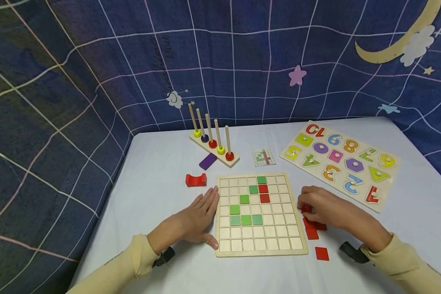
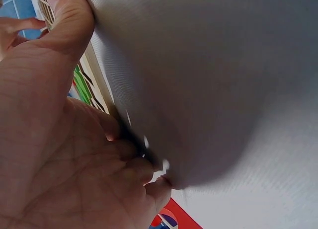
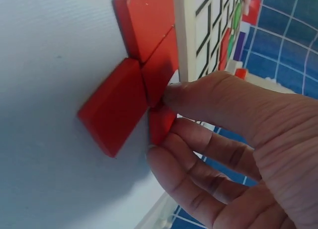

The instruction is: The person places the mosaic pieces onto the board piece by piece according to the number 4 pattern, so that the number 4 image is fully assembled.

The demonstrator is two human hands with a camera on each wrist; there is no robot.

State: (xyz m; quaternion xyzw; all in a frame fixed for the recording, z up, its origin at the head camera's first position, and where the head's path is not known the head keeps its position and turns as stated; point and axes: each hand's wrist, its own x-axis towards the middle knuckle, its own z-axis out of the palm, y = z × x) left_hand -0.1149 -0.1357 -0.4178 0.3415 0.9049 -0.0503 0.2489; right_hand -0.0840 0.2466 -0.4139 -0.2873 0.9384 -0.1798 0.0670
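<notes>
L grip (image 1: 194, 219) agst board (image 1: 261, 253); R grip (image 1: 325, 206) rnd red tile (image 3: 161, 122).

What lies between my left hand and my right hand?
The board, with green tiles and red tiles set in it, lies between your left hand and your right hand; the head view shows this.

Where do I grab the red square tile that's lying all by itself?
Probably from above: pinch two opposite edges of the lone red square tile with the right hand. It lies flat, has no knob, and its sides touch no other tile.
</notes>
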